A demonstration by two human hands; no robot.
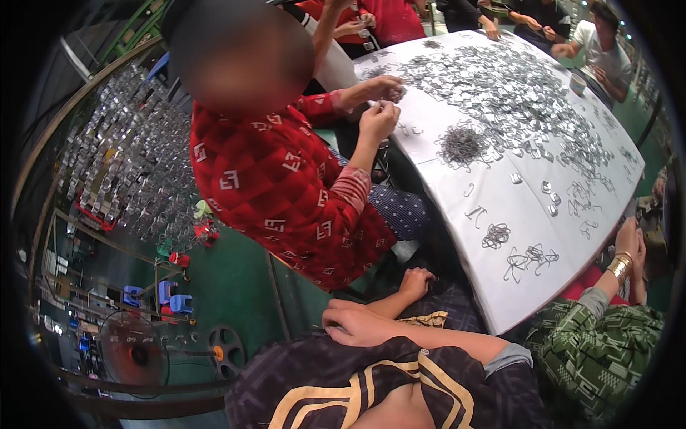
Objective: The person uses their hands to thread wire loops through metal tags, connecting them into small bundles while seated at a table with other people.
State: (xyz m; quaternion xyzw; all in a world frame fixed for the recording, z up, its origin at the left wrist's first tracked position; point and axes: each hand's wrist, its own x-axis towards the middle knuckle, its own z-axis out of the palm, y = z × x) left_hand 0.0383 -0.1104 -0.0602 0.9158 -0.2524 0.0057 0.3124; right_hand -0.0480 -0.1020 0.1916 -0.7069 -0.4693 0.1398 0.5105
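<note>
My right forearm crosses my body, and my right hand [352,322] lies over my left arm with its fingers bent round it. Beyond it, my left hand [416,283] rests low over my dark clothing, its fingers curled in and no object visible in them. Both hands are off the white table [493,304]. On its near end lie loose bent metal wire hooks [529,263] and a small bunch of hooks [496,235]. Farther up sits a dense round heap of wire hooks [461,146]. A wide spread of small shiny metal pieces [511,89] covers the far part.
Close on my left sits a person in a red patterned jacket [279,186], hands together at the table edge. At right, a person in green patterned clothing [600,350] sits close. More people line the far side. A fan [136,354] and hanging metal pieces [136,157] stand left.
</note>
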